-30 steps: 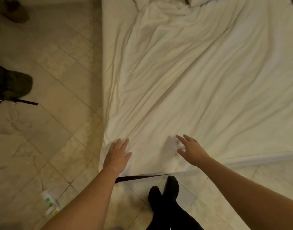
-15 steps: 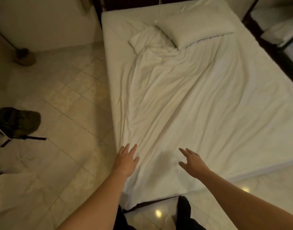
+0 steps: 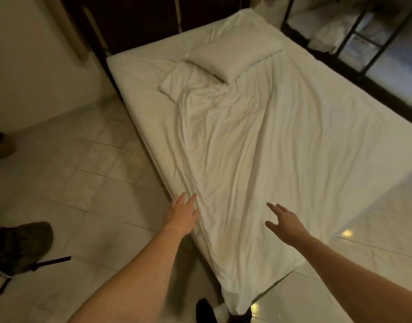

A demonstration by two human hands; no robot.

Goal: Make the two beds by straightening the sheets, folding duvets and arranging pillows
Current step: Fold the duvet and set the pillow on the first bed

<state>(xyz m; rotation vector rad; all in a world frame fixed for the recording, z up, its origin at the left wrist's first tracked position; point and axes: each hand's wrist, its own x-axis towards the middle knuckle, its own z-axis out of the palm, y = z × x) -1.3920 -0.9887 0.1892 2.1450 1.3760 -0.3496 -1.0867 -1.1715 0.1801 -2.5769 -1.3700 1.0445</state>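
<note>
A: Anything new since a second ago?

B: Yes. Looking higher up now. Back then, only the foot end of the bed (image 3: pixel 135 73) in view. Now all of it, right up to the pillow (image 3: pixel 235 54) at the top.

A: And the hands?

B: Moved too. Slid the left hand (image 3: pixel 182 212) over to the side edge of the sheet (image 3: pixel 235 148). Lifted the right hand (image 3: pixel 284 220) a little and reached it forward.

A: Left hand open or closed?

B: Open and flat, fingers close together. Touching the sheet right at the edge of the bed, next to the floor (image 3: pixel 83 159). Not gripping anything.

A: Right hand?

B: Wide open, fingers spread, thumb sticking out. Holding nothing. Looks to be just over the sheet near the foot end. Cannot tell if touching it.

A: Means what for the job?

B: Looks like a check of the whole bed. Sheet on the bed, but not smooth yet. Lots of long wrinkles, running from the pillow down to the near corner. Bunched up into a lump just under the pillow too. Pillow lying crooked.

A: So, next?

B: Probably more pulling and flattening from this corner. Then fixing the pillow.

A: Any duvet?

B: None to see here.

A: And the other bed (image 3: pixel 328 26)?

B: Far off at the top right, behind dark bars. Too dim to tell if made or not.
</note>
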